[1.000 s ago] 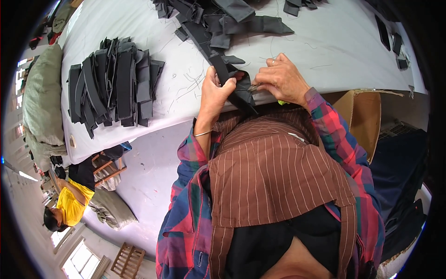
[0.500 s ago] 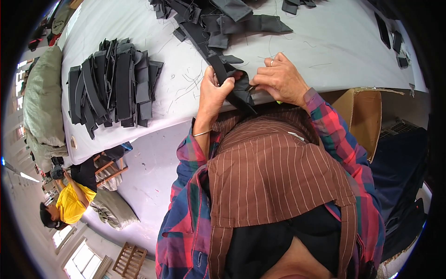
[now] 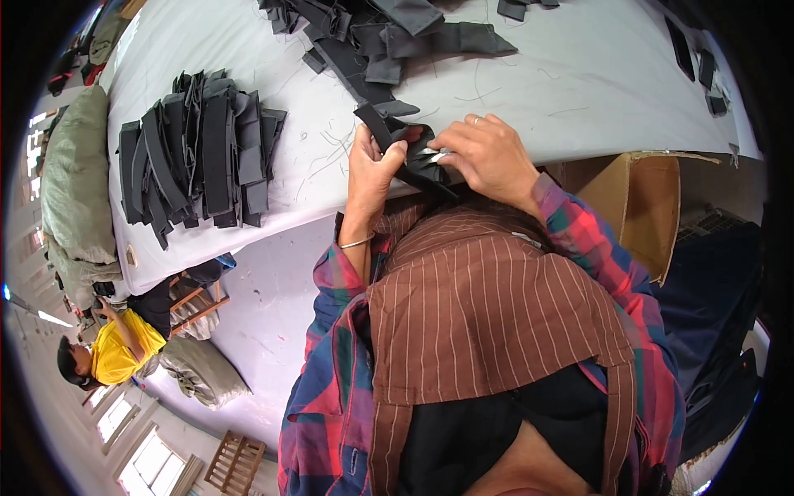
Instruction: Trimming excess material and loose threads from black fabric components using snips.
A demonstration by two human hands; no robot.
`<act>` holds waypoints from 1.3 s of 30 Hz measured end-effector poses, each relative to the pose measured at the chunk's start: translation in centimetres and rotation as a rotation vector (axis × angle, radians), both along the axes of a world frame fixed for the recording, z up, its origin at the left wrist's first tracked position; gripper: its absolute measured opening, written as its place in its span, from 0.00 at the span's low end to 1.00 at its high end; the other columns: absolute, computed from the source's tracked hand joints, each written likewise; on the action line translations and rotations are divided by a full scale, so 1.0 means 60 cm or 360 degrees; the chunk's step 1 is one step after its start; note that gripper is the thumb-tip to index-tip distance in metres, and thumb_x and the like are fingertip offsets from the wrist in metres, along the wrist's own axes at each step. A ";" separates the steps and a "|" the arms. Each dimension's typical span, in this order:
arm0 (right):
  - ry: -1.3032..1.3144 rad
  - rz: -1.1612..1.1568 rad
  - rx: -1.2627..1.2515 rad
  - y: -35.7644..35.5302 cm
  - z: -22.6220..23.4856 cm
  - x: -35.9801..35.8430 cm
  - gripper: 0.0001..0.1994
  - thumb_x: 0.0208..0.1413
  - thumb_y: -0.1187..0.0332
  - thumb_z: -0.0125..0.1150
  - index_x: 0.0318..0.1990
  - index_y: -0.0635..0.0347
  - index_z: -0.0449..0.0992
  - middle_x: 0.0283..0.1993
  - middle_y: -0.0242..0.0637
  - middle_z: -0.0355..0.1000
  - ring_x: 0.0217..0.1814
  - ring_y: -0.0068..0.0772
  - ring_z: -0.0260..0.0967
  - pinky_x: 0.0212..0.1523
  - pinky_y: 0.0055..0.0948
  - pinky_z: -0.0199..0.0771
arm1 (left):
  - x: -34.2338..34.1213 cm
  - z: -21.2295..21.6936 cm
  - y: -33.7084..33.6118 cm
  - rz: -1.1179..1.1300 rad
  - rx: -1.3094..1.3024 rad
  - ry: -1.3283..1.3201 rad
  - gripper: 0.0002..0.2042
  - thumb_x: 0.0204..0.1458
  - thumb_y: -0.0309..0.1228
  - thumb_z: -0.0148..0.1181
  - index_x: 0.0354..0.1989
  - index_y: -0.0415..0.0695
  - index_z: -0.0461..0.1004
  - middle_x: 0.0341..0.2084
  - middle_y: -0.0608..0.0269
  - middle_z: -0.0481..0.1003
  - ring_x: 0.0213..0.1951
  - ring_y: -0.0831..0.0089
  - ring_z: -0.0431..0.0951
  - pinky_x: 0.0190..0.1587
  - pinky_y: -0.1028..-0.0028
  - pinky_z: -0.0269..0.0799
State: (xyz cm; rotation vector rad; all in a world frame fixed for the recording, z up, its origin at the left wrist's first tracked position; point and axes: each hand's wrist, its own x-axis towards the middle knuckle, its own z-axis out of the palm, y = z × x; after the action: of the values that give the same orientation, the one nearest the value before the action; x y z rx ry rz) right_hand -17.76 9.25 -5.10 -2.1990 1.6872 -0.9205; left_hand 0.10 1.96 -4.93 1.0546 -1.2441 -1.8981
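My left hand (image 3: 371, 169) grips a dark grey fabric strap piece (image 3: 405, 145) at the near edge of a white table (image 3: 579, 83). My right hand (image 3: 488, 153) holds a small silver tool, likely snips (image 3: 436, 154), against the same piece; a ring shows on one finger. A bracelet sits on my left wrist. The strap runs up toward a loose heap of dark fabric pieces (image 3: 389, 33) at the table's far middle.
A neat stack of dark grey fabric pieces (image 3: 198, 145) lies on the table's left. A cardboard box (image 3: 645, 207) stands at the right below the table edge. A person in a yellow shirt (image 3: 112, 351) sits on the floor at lower left, near stuffed sacks (image 3: 70, 182).
Both hands with the strap piece have shifted slightly, the piece drawn a little nearer to the table's edge. The stack and heap have not moved.
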 end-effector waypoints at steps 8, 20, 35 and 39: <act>0.0357 -0.0137 0.0115 0.008 0.005 0.032 0.09 0.46 0.68 0.60 0.37 0.47 0.77 0.27 0.29 0.67 0.33 0.31 0.67 0.32 0.33 0.63 | -0.002 0.006 0.002 0.0014 -0.0013 -0.0012 0.18 0.50 0.19 0.51 0.51 0.34 0.61 0.44 0.53 0.74 0.47 0.71 0.74 0.52 0.73 0.68; 0.0328 -0.0326 0.0236 0.025 0.009 0.057 0.15 0.45 0.72 0.55 0.40 0.41 0.80 0.26 0.33 0.66 0.31 0.35 0.68 0.31 0.35 0.64 | -0.001 -0.001 0.005 0.0007 -0.0039 0.0003 0.18 0.50 0.21 0.52 0.51 0.35 0.61 0.43 0.54 0.73 0.47 0.71 0.74 0.52 0.73 0.68; 0.0010 -0.0404 0.0260 0.025 0.023 0.042 0.14 0.50 0.67 0.61 0.45 0.39 0.79 0.24 0.31 0.65 0.26 0.35 0.68 0.27 0.34 0.67 | 0.002 -0.007 0.008 0.0069 -0.0045 0.0012 0.18 0.50 0.21 0.53 0.51 0.35 0.61 0.43 0.54 0.74 0.45 0.72 0.74 0.51 0.74 0.68; 0.0194 -0.0326 0.0190 0.026 0.012 0.047 0.15 0.49 0.69 0.59 0.46 0.40 0.78 0.24 0.33 0.66 0.26 0.36 0.68 0.27 0.36 0.67 | 0.000 -0.006 0.010 0.0055 -0.0070 -0.0009 0.19 0.51 0.23 0.53 0.52 0.35 0.61 0.43 0.52 0.75 0.46 0.70 0.75 0.52 0.72 0.68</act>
State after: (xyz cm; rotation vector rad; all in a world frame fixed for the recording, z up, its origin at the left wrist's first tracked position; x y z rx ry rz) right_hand -14.97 10.84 -4.39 -2.0719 1.9979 -0.7214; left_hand 0.12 2.54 -5.31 1.0528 -1.2574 -1.8343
